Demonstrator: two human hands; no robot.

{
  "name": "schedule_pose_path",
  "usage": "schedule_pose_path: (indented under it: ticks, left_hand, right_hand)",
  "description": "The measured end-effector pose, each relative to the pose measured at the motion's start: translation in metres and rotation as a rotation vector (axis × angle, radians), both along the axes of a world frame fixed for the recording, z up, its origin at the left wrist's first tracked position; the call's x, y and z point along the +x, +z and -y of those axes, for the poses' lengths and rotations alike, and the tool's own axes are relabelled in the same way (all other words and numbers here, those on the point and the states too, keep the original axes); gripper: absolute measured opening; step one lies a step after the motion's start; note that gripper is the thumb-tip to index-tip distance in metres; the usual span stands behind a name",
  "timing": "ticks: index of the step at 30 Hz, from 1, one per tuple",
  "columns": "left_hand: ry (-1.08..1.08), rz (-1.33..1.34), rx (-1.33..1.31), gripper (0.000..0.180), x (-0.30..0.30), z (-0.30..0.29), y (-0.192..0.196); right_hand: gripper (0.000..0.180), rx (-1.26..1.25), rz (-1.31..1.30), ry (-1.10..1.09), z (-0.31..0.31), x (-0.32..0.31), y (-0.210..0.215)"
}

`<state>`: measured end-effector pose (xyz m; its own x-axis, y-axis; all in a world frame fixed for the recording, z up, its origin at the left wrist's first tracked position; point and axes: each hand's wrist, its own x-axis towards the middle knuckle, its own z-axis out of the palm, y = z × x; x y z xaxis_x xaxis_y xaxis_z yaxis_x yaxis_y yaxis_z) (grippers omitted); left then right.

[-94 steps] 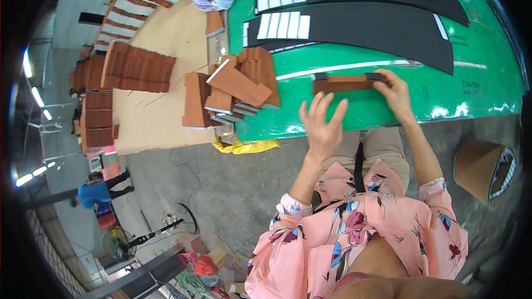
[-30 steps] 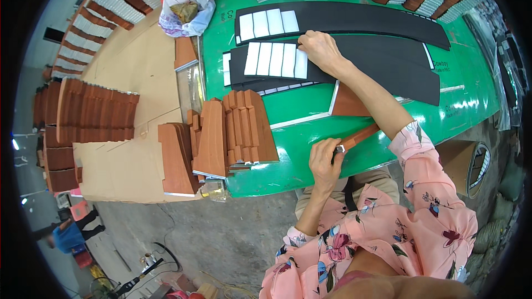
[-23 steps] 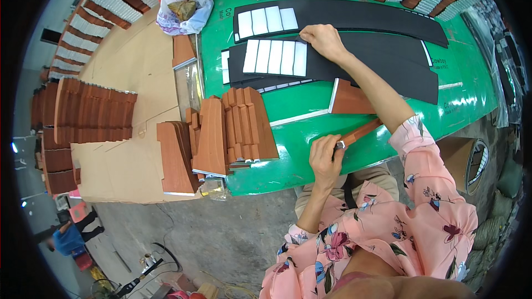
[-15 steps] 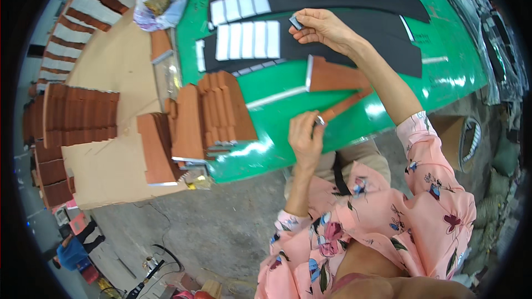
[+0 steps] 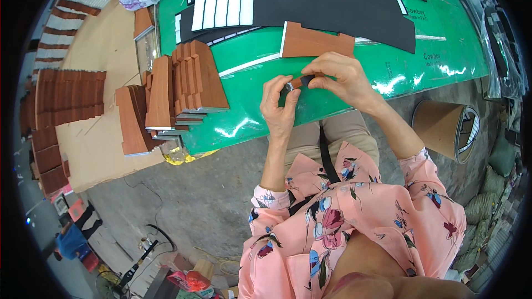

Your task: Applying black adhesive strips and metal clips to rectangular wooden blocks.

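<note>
Over the near side of the green counter (image 5: pixel 244 91), the left hand (image 5: pixel 279 106) has its fingers gripping one end of a small brown piece (image 5: pixel 297 83). The right hand (image 5: pixel 341 80) has its fingers closed on a little black pad (image 5: pixel 306 80) at the other end. A bigger brown board (image 5: pixel 313 41) lies just past them.
</note>
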<state>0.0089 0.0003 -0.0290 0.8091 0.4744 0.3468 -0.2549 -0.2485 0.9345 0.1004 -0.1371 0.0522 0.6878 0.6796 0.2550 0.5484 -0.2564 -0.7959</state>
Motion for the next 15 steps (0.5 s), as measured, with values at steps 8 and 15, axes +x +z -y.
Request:
schedule_pose_path:
  ticks: [8,15]
  left_hand:
    - [0.032,-0.004,-0.015,0.027,0.0,0.0,0.0]
    - [0.032,0.0,-0.018,0.027,0.0,0.0,-0.001]
  right_hand:
    - [0.021,0.016,0.266,0.013,-0.008,0.001,-0.006]
    - [0.019,0.002,0.315,0.028,-0.011,0.002,-0.007]
